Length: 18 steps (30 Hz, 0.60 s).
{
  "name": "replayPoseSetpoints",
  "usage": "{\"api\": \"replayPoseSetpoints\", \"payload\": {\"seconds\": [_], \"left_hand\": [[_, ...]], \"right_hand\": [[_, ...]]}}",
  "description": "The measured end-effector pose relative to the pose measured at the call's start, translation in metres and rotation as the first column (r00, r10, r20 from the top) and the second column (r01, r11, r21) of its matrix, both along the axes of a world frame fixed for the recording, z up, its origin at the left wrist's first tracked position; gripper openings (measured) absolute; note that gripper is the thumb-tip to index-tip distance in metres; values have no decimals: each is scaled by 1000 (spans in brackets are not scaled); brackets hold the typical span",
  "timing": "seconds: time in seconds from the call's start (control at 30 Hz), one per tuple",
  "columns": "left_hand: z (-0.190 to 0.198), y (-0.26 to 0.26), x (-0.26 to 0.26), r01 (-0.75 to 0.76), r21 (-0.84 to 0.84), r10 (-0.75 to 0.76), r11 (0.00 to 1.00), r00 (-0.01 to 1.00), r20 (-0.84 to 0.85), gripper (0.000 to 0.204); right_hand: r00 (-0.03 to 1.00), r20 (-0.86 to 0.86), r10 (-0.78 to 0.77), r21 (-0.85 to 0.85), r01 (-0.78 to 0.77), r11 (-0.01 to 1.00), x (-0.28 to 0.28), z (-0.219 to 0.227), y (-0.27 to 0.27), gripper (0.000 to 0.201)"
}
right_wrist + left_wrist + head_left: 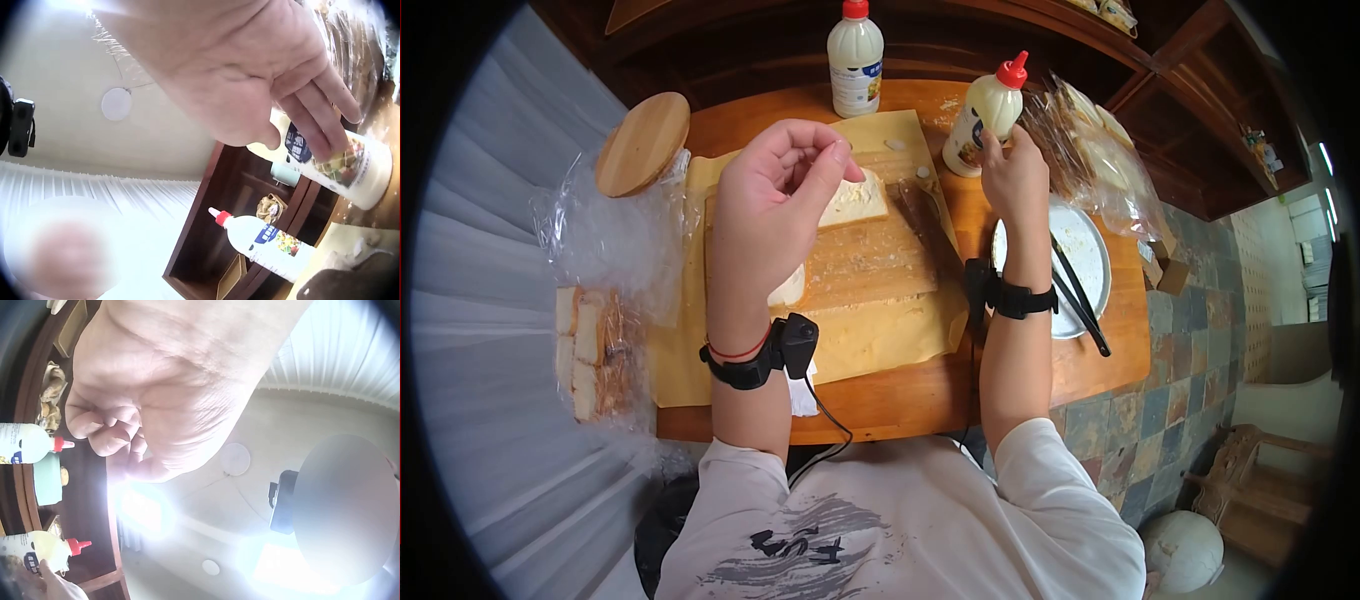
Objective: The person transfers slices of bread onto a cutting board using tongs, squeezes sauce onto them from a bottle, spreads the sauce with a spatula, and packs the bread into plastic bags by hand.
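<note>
A round wooden table (900, 400) stands against a dark wooden shelf unit (1160, 90) on the far side. White pleated curtains (490, 400) hang along the left. The floor (1170, 400) on the right is multicoloured stone tile, with a carved wooden chair (1250, 480) near the right edge. Overhead, a pale ceiling (75, 137) carries a round fitting (117, 104) and bright glare.

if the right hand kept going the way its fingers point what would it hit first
The right hand already touches the red-capped squeeze bottle; straight on it would meet that bottle first, probably pushing it over.
</note>
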<state>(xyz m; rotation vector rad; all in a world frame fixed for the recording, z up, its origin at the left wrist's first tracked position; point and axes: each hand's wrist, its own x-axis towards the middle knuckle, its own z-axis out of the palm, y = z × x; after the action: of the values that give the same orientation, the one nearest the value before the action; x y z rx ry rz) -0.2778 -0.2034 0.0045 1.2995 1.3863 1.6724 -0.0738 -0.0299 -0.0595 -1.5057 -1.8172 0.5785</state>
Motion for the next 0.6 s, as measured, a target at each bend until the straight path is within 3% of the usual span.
{"api": "replayPoseSetpoints", "payload": {"seconds": [0.23, 0.3, 0.33, 0.4, 0.6], "left_hand": [[13, -10, -19, -169, 1, 169, 986, 985, 41, 9], [15, -15, -25, -228, 66, 223, 971, 971, 86, 8], [20, -18, -25, -253, 65, 249, 965, 966, 66, 8], [20, -21, -28, -254, 132, 241, 958, 965, 103, 10], [39, -48, -14, -247, 299, 185, 922, 958, 220, 22]], "right_hand": [[960, 277, 44, -141, -5, 990, 33, 21, -50, 45], [870, 370, 325, -226, -255, 940, 51, 24, -72, 43], [868, 378, 323, -225, -252, 941, 56, 23, -84, 43], [762, 509, 401, -265, -305, 915, 66, 14, -105, 37], [720, 557, 413, -237, -338, 911, 68, -25, -128, 32]]}}
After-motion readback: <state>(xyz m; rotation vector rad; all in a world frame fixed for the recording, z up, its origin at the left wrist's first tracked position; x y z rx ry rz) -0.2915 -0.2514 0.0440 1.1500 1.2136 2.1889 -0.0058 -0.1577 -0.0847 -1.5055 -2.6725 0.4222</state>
